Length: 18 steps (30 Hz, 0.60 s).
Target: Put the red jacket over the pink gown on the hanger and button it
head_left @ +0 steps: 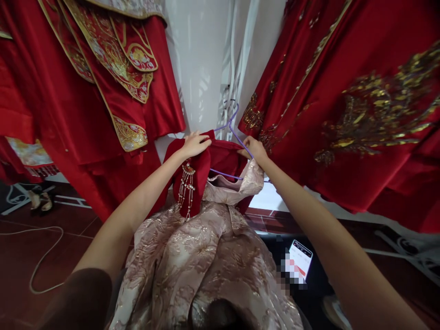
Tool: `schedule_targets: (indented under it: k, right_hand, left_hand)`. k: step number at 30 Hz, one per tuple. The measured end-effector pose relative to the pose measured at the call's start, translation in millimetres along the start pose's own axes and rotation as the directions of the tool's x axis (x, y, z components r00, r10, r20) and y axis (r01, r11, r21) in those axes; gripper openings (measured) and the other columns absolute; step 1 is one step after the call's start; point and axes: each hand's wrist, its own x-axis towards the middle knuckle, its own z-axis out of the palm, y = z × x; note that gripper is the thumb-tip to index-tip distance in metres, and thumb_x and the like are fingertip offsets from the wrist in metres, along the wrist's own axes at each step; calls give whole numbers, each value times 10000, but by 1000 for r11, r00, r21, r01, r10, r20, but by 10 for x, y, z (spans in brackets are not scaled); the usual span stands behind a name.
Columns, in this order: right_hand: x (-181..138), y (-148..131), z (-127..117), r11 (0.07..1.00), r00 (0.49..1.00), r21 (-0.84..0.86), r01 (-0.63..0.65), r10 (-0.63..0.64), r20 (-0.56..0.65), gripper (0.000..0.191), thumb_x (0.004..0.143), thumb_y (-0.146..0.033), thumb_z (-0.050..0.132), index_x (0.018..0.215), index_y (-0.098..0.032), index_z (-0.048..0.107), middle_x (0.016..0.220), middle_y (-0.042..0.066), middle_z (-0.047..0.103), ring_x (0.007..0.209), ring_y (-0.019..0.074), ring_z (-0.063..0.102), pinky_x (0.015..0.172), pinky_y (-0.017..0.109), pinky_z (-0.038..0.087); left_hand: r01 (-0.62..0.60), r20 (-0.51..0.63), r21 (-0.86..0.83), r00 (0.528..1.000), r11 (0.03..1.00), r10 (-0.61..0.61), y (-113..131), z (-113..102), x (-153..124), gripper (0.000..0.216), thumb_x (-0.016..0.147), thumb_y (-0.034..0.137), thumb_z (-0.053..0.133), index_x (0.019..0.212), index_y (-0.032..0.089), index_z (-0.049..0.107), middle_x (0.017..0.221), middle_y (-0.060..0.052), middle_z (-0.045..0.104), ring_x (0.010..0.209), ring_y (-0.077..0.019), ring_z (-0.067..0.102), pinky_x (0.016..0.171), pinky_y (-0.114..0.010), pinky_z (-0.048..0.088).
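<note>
A pink-and-gold brocade dress (206, 238) hangs in front of me on a thin purple hanger (237, 134). Over its left shoulder lies a red velvet garment (202, 162), with a beaded tassel ornament (187, 183) dangling from it. My left hand (196, 144) is closed over the top of the red velvet, its fingers partly folded over the cloth. On the other side, my right hand (255, 149) pinches at the hanger's right arm, beside the dress's shoulder and the red cloth. The fingertips of that hand are partly hidden.
Red embroidered gowns hang at left (137, 114) and right (364, 137), close to my arms. A lit phone (299, 262) lies on a dark surface at lower right. A white cable (43, 261) loops across the floor, near a pair of shoes (40, 201) under a rack.
</note>
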Motion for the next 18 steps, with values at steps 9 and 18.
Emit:
schedule_targets:
  k: [9, 18]
  right_hand:
    - [-77, 40, -165, 994, 996, -79, -78, 80, 23, 230, 572, -160, 676, 785, -225, 618, 807, 24, 648, 810, 218, 621, 714, 336, 488]
    - [-193, 426, -724, 990, 983, -63, -124, 113, -145, 260, 574, -41, 594, 759, -202, 682, 759, 63, 649, 684, 181, 544, 673, 334, 412]
  left_hand:
    - [-34, -66, 26, 997, 999, 36, -17, 42, -42, 313, 869, 388, 420, 967, 212, 660, 999, -80, 532, 1064, -276, 482, 938, -436, 349]
    - [-147, -21, 98, 988, 984, 150, -144, 18, -115, 292, 865, 345, 421, 978, 179, 634, 936, -76, 507, 934, -236, 513, 879, -375, 376]
